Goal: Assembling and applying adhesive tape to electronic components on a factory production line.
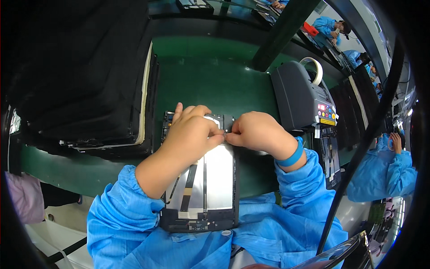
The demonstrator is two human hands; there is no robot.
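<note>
An opened tablet lies in front of me, its silver inner plate and dark flat ribbon cables bare. My left hand reaches over its upper half, thumb and forefinger pinched together. Fingertip to fingertip with it, my right hand pinches at the tablet's upper right side. Whatever small piece sits between the fingertips is too hidden to name. Around my right wrist is a blue band.
Tall stacked black trays stand at the left. A grey tape dispenser with a tape roll stands at the right, near another opened tablet. A dark post rises at the back. People in blue work beyond on the right.
</note>
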